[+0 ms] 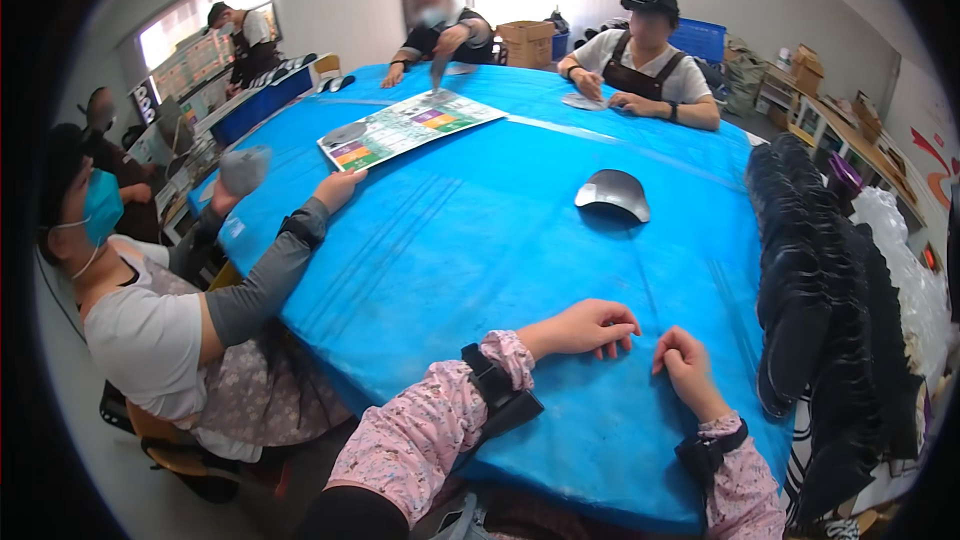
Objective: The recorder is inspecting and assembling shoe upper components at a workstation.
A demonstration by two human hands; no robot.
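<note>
My left hand (588,328) rests over the blue-covered table (480,240), palm down, with its fingers loosely bent and apart. Nothing shows in it. To its right, my right hand (690,368) is at the table surface with its fingers curled in together, and I see nothing held there. A gap of blue cover lies between the two hands. Beyond them sits a dark, glossy, curved piece shaped like a cap brim (612,196), touched by neither hand. Both forearms wear pink patterned sleeves with black wrist straps.
Stacked dark curved pieces (800,260) line the right edge beside clear plastic wrap (905,270). A co-worker on the left holds a printed board (410,128) and a grey piece (245,170). Two people sit across the table; cardboard boxes (525,44) stand behind.
</note>
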